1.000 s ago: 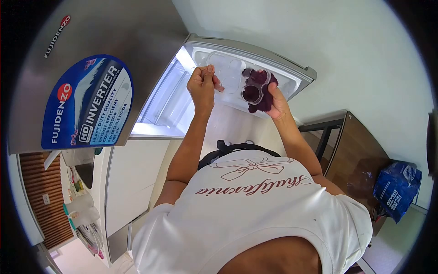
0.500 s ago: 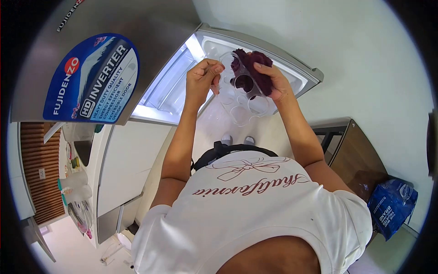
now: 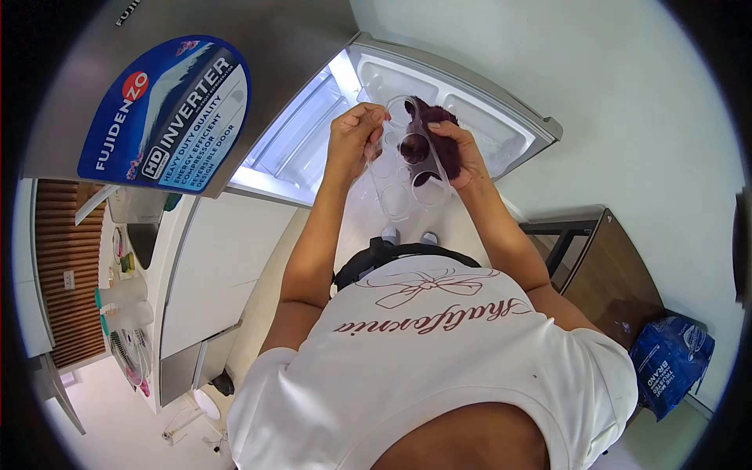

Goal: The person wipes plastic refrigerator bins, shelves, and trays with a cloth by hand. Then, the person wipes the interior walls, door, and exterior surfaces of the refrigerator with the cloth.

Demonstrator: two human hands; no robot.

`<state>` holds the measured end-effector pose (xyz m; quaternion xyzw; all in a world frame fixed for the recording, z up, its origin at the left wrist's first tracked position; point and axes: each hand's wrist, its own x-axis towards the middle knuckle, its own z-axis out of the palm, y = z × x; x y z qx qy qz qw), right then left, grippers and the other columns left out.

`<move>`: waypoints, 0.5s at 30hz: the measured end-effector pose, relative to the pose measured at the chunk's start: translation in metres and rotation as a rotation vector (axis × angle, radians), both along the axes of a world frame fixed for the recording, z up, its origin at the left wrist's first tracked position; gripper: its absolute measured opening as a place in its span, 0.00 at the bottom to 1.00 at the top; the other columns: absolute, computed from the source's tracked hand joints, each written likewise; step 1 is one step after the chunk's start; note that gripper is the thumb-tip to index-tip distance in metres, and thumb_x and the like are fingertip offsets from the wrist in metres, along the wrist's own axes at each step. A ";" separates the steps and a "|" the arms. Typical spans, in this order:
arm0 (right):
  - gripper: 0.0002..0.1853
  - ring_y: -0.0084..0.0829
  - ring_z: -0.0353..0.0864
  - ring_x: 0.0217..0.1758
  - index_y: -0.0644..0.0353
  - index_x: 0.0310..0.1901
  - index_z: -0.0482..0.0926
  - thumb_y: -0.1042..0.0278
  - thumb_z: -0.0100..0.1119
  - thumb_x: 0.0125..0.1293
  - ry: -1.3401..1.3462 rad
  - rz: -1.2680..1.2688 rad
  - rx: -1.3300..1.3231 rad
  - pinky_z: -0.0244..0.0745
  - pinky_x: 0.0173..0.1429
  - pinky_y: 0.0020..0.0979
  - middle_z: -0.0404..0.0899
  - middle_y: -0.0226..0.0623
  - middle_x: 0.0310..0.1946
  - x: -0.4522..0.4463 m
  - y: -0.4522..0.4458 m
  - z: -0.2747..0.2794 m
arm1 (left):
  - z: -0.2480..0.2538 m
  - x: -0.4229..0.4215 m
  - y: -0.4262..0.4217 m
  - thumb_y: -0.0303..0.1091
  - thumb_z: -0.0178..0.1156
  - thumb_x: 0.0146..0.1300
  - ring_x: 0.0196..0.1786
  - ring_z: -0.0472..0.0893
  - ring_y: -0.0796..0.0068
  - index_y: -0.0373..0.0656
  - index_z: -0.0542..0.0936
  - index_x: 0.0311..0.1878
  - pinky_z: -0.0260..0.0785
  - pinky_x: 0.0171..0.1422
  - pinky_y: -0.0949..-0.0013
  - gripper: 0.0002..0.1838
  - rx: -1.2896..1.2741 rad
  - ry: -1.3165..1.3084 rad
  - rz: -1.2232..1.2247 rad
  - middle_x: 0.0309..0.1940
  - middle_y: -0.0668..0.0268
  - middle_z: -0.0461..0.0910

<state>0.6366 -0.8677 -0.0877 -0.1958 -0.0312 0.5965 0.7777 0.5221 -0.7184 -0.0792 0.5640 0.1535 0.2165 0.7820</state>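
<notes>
Left hand [image 3: 355, 142]: fingers curled, thumb and fingertips closed on the near-left edge of the clear plastic egg tray [image 3: 403, 174]. Right hand [image 3: 468, 162]: partly closed, gripping burgundy cloth [image 3: 444, 155] against the opposite edge. We hold the tray up, tilted, beside the open refrigerator door [image 3: 492, 100].

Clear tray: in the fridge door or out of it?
Out: the clear tray is held between left hand and right hand, with floor showing through it, the open fridge door beyond.
</notes>
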 end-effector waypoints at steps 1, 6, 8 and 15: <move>0.16 0.35 0.80 0.38 0.65 0.46 0.73 0.79 0.58 0.53 -0.003 -0.006 0.002 0.78 0.46 0.35 0.79 0.42 0.38 -0.002 -0.002 0.001 | -0.002 0.001 0.001 0.37 0.59 0.63 0.12 0.59 0.87 0.37 0.79 0.34 0.50 0.13 0.80 0.11 0.002 -0.003 -0.006 0.13 0.73 0.65; 0.16 0.36 0.81 0.37 0.65 0.45 0.73 0.77 0.58 0.53 0.044 -0.044 -0.015 0.78 0.46 0.36 0.79 0.42 0.36 -0.006 -0.014 0.000 | -0.004 0.012 0.005 0.37 0.58 0.63 0.11 0.58 0.87 0.37 0.78 0.33 0.52 0.14 0.79 0.11 0.011 -0.005 -0.025 0.14 0.73 0.64; 0.16 0.36 0.81 0.37 0.65 0.45 0.73 0.76 0.58 0.53 0.032 -0.067 -0.029 0.78 0.46 0.36 0.79 0.42 0.36 -0.005 -0.018 -0.002 | -0.004 0.017 0.002 0.37 0.57 0.64 0.11 0.57 0.87 0.37 0.78 0.34 0.50 0.14 0.79 0.11 0.008 -0.010 -0.026 0.13 0.74 0.63; 0.17 0.36 0.79 0.39 0.65 0.47 0.73 0.72 0.59 0.54 0.042 -0.199 -0.102 0.77 0.47 0.37 0.78 0.42 0.39 0.000 -0.032 -0.007 | -0.010 0.039 -0.002 0.38 0.56 0.65 0.11 0.58 0.86 0.38 0.77 0.35 0.50 0.15 0.78 0.11 -0.006 -0.009 0.073 0.13 0.74 0.63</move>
